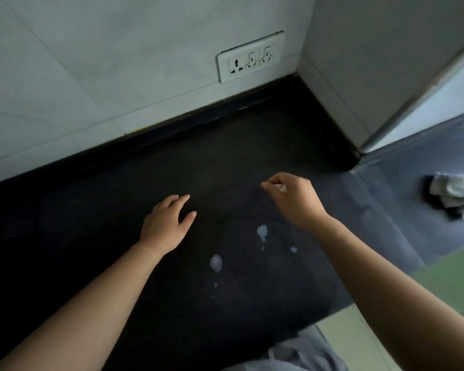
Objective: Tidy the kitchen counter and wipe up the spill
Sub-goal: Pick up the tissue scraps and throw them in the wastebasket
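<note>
A dark counter (118,210) runs along a pale tiled wall. On it lie small whitish puddles of spill (262,232), with another spill patch (216,262) nearer me. My left hand (166,223) hovers flat and open over the counter, left of the spill. My right hand (295,199) is above and just behind the spill, fingers pinched on a small white scrap (281,187), mostly hidden in the fist. A crumpled grey-white cloth (456,194) lies on the counter at the far right, well apart from both hands.
A white double socket plate (249,57) sits on the wall above the counter's back edge. A wall corner (332,103) juts out at the right. A pale green surface (453,285) lies lower right, beyond the counter's edge.
</note>
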Demonstrator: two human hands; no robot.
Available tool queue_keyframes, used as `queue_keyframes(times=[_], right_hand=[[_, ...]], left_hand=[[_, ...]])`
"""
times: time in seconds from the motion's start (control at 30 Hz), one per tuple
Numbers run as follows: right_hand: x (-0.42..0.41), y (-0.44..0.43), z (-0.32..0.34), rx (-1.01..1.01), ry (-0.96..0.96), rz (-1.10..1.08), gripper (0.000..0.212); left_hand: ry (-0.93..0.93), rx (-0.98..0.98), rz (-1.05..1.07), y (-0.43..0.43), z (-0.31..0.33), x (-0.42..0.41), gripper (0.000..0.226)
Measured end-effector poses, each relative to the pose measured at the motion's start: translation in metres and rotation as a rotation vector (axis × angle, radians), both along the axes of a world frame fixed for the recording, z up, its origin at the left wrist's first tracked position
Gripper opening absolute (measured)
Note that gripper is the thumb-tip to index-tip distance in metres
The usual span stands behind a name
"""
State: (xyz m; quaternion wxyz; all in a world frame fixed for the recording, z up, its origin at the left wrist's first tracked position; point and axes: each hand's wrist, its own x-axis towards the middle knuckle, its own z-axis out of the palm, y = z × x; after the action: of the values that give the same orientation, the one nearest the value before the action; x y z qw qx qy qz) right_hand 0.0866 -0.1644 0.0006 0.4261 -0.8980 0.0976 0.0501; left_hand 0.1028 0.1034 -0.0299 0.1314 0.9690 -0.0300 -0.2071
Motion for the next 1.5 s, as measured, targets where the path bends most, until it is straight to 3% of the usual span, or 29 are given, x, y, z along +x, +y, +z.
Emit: queue_keyframes(times=[0.2,0.43,0.63,0.93,1.1,1.33,1.5], right_hand=[[-0.105,0.034,0.032,0.004,0.032,-0.215,0.022],[-0.264,0.099,0.025,0.047,0.147,-0.434,0.023],[-0.402,0.136,0.015,0.044,0.251,-0.623,0.017],[-0.54,0.133,0.021,0.044,0.131,-1.048,0.011],[-0.653,0.125,0.022,0.138,0.07,-1.293,0.012],[-0.825,0.117,0.028,0.097,0.048,-1.553,0.013],[-0.904,0.132,0.023,0.133,0.036,-1.823,0.015]], left_hand=[[-0.023,-0.401,0.028,0.023,0.033,-0.073,0.04],[0.076,-0.682,-0.077,0.053,0.038,-0.172,0.026],[0.284,-0.633,-0.323,0.061,0.028,-0.231,0.023],[0.338,-0.507,-0.864,-0.035,0.041,-0.313,0.024],[0.357,-0.468,-1.167,-0.108,0.042,-0.421,0.027],[0.49,-0.501,-1.474,-0.201,0.048,-0.615,0.028],[0.581,-0.446,-1.691,-0.237,0.054,-0.714,0.031]])
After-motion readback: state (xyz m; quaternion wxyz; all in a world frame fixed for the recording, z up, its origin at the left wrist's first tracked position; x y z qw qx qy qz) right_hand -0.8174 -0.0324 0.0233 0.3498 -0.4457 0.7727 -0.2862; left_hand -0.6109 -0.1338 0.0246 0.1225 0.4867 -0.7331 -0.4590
